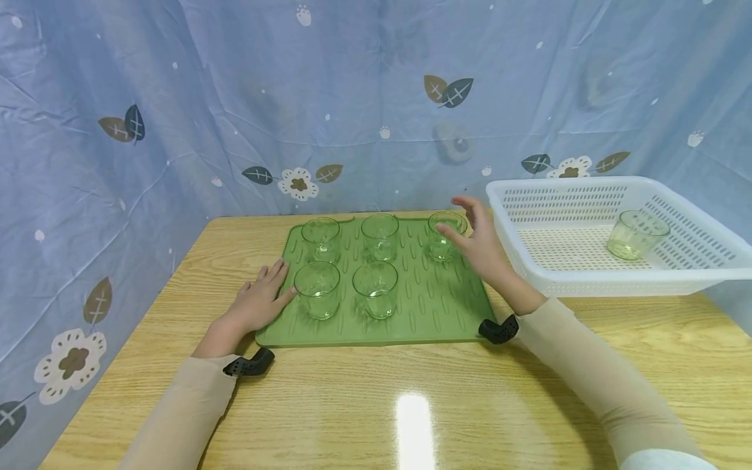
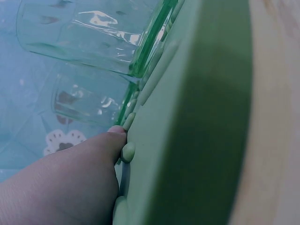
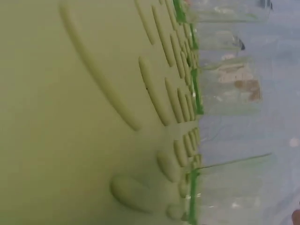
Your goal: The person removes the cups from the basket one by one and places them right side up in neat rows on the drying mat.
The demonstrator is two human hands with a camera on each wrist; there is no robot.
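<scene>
A green ribbed mat (image 1: 411, 307) lies on the table with several clear greenish glasses standing upright on it. Three form the back row: left (image 1: 321, 240), middle (image 1: 380, 238) and right (image 1: 440, 245). Two stand in front, the left one (image 1: 318, 294) and the middle one (image 1: 376, 290). My left hand (image 1: 255, 303) rests on the mat's left edge, fingers straight, its thumb (image 2: 101, 147) close to the front left glass. My right hand (image 1: 478, 241) is spread around the back right glass, thumb and fingers wide apart; in the right wrist view that glass (image 3: 229, 197) shows no finger curled on it.
A white plastic basket (image 1: 534, 277) stands to the right of the mat, with one more glass (image 1: 637, 235) inside it. Behind the wooden table (image 1: 329, 405) hangs a blue patterned curtain (image 1: 364, 98). The basket's left wall is close to my right wrist.
</scene>
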